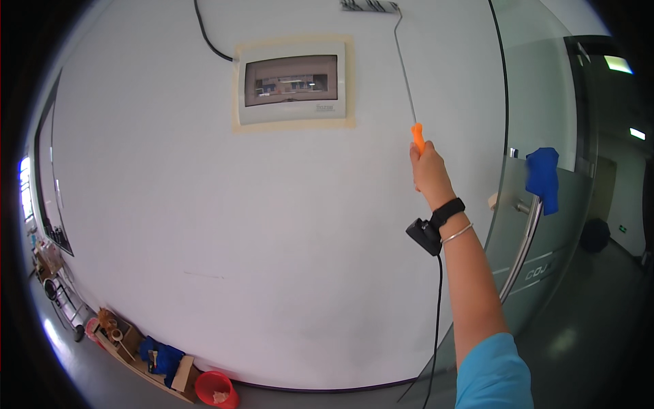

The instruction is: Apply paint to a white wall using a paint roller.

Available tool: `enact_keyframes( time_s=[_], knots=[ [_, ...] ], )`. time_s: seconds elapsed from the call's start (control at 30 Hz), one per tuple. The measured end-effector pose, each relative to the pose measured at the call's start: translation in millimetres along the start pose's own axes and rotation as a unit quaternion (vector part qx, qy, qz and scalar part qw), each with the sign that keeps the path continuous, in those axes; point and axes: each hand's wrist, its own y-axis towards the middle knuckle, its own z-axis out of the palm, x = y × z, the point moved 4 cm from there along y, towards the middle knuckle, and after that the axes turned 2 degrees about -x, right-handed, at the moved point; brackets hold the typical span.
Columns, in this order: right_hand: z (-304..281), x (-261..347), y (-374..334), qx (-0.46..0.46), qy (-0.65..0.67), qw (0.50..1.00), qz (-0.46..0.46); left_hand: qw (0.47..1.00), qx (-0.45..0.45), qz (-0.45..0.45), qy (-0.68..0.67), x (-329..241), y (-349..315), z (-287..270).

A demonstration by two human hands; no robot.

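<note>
My right hand [430, 173] is raised with its fingers wrapped round the orange handle of a paint roller [417, 135]. From the handle a thin metal rod runs up to the striped roller sleeve [370, 6], which lies against the white wall [327, 225] near the top edge. Left of the rod, a breaker box [291, 117] with a tinted window is fixed to the wall, edged with pale masking tape [351, 82]. On my right wrist is a black strap with a small black device [425, 236] and a hanging cable. My left hand is out of sight.
To the right stands a glass door [538, 273] with a metal bar handle [524, 245] and a blue cloth [543, 178] on top. Along the wall's foot at lower left are a wooden box [129, 337], blue fabric [162, 358] and a red bucket [216, 390]. A black cable [208, 37] enters the breaker box.
</note>
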Motion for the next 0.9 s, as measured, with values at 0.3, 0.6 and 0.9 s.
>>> enact_keyframes(
  time_s=[0.3, 0.6, 0.9],
  knots=[
    [-7.4, 37.8, 81.8, -0.032, 0.003, 0.999, -0.034, 0.993, -0.044, -0.059, -0.089, 24.4, 3.4, -14.5],
    [-10.0, 79.7, 124.0, -0.007, 0.085, 0.996, -0.006, 0.987, -0.080, -0.083, -0.109, 39.6, 25.3, -18.4],
    [47.4, 20.0, 81.5, -0.065, 0.021, 0.997, -0.038, 0.993, -0.032, -0.045, -0.102, 33.8, 6.9, -13.6]
  ],
)
